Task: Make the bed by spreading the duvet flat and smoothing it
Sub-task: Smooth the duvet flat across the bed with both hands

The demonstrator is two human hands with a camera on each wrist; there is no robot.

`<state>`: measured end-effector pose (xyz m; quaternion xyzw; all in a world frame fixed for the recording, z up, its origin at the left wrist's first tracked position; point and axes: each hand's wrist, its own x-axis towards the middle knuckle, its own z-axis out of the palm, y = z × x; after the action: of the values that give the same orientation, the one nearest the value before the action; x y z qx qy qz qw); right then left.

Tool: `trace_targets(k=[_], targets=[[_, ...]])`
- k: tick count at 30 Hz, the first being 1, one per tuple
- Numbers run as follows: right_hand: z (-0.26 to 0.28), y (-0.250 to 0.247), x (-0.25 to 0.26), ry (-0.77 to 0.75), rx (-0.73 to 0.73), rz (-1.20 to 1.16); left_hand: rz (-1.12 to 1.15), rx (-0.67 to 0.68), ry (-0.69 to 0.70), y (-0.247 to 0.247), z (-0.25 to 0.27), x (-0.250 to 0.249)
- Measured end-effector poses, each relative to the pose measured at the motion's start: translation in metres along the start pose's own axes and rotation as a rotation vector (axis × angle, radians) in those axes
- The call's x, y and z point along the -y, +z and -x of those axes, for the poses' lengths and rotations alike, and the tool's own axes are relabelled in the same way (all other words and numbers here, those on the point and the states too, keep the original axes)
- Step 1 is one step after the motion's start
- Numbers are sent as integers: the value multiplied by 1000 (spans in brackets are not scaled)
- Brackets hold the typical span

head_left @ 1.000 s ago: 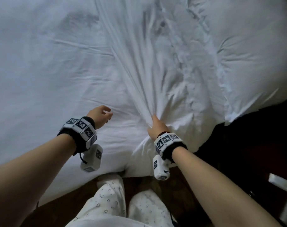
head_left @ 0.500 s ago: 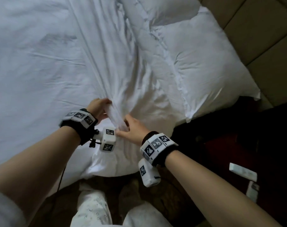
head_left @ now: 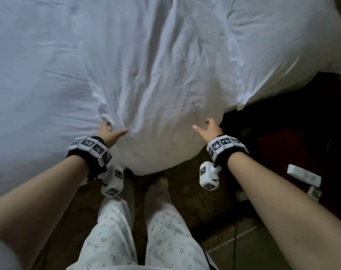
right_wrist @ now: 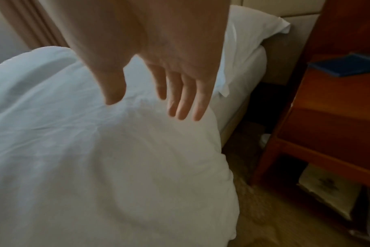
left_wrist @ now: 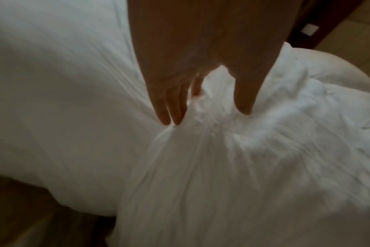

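Gripping a gathered ridge of the soft white cotton duvet (head_left: 156, 78), with the left hand (head_left: 109, 133) at the near edge of the bed; fingers (left_wrist: 169, 107) on one side of the bunched cloth and thumb on the other, seen in the left wrist view, with tight pleats fanning away from the pinch. Hovering wide and relaxed over the rounded, puffy corner of the same duvet, the right hand (head_left: 209, 130); fingers (right_wrist: 186, 103) straight and slightly spread, thumb apart, holding nothing; cannot tell whether the fingertips touch the cloth. Draped over the side of the bed, that corner, bulging smooth and pillow-like between the two hands, hanging toward the dark patterned floor (head_left: 189, 193); long shallow creases running up the middle of the spread. Lying to the upper right, a plump white pillow (head_left: 282, 47) with crumpled edges. Standing beside the bed, a reddish-brown wooden nightstand (right_wrist: 327, 117) with a flat dark blue book-like thing (right_wrist: 346, 66) on top. Showing below, pale printed pyjama trousers (head_left: 126, 234).
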<state>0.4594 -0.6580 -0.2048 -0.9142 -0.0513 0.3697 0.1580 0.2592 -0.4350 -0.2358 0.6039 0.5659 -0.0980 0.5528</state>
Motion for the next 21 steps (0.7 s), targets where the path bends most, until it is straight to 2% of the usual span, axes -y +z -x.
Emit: trace_targets(k=[4, 6, 8, 10, 13, 17, 21], targets=[[-42, 20, 2, 131, -124, -190, 51, -188, -32, 6, -18, 12], [-59, 34, 7, 227, -133, -207, 42, -289, -45, 7, -25, 22], [-71, 44, 11, 232, -182, -163, 70, -305, -9, 6, -31, 28], [-84, 50, 16, 115, -186, -107, 77, -216, -2, 0, -36, 33], [-89, 41, 23, -1, -90, 20, 58, -17, -21, -3, -31, 31], [-71, 14, 12, -19, -58, 80, 49, -7, 2, -9, -19, 22], [-42, -32, -8, -80, -116, 69, 17, 76, 10, -10, -2, -5]])
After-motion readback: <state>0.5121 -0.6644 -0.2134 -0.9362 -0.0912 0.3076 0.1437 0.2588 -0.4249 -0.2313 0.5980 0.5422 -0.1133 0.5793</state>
